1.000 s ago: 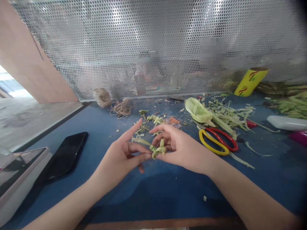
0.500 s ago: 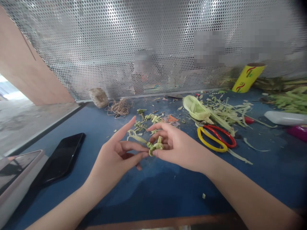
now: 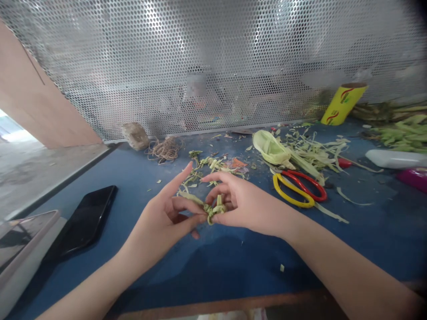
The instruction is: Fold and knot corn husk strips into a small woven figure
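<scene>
Between my two hands, just above the blue table, is a small knotted piece of pale green leaf strips. My left hand pinches its left side between thumb and a finger, with the index finger stretched up and away. My right hand grips the other side with thumb and curled fingers, its index finger extended. A loose strip end sticks out to the left. Behind the hands lie more braided leaf pieces. Scissors with one yellow and one red handle rest right of my right hand.
A black phone lies at left beside a pink-edged device. At the back are a stone block, brown twine, a cupped pale leaf, shredded strips and a yellow roll. A perforated metal panel stands behind.
Both hands keep hold of the knotted leaf piece, with only slight finger shifts. The whole view has moved a little.
</scene>
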Available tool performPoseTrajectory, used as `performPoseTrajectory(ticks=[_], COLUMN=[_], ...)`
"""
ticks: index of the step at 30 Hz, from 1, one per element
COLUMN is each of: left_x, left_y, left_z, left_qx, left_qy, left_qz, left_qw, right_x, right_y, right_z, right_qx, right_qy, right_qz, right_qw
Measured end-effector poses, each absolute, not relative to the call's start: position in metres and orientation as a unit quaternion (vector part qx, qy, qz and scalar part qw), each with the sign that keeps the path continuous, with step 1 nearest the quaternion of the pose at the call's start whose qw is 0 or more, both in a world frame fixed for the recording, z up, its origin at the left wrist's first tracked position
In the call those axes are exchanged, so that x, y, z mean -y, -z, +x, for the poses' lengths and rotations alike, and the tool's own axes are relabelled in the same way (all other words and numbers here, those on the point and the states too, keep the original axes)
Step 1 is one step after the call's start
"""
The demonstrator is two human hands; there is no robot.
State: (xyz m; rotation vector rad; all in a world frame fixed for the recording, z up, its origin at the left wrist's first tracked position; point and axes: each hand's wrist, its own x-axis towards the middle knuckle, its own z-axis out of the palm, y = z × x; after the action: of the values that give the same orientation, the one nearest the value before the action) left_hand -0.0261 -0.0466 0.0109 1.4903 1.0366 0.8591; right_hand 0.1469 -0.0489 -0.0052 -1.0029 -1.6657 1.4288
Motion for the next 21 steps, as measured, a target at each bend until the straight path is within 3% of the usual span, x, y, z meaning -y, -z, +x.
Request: performPoseTrajectory(ticks=[9,21], left_x=[0.0462,0.0393], left_y=[-0.009,-0.0093], left_z=[-0.0278,-0.0303], left_qx=[-0.447,-0.417], left_qy=[-0.323,-0.363], left_qz=[0.633,0.602], left_qw=[0.544,0.576], right_x=[0.0495,0.0505], right_y=[0.0089,0.0037], right_z=[0.1448,0.1469], right_qx=[0.649,0.653], right_qy=[-0.554,-0.535], right_qz=[-0.396,-0.387], right_qw=[0.339,0.372])
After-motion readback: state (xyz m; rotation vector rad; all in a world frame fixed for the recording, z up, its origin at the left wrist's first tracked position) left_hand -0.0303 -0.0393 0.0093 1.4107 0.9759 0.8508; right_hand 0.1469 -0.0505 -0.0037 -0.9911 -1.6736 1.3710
